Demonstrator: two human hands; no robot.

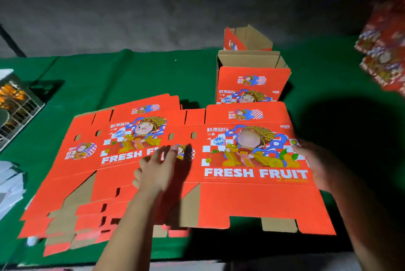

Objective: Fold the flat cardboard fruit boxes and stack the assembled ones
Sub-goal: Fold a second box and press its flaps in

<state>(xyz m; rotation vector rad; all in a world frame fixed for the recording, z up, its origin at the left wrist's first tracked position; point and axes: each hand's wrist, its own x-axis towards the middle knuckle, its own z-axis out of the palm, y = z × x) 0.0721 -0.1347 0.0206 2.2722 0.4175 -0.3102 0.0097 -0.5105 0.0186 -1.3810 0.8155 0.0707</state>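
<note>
My left hand [156, 169] presses flat, fingers straight, on the left part of the flat box [252, 161]; my right hand [315, 161] grips its right edge. This box lies unfolded on the counter [109, 73], overlapping the flat pile [98, 172] to its left. Beyond it stands one assembled box [252, 82], another [245, 39] behind. Judgement: two folded, many left.
</note>
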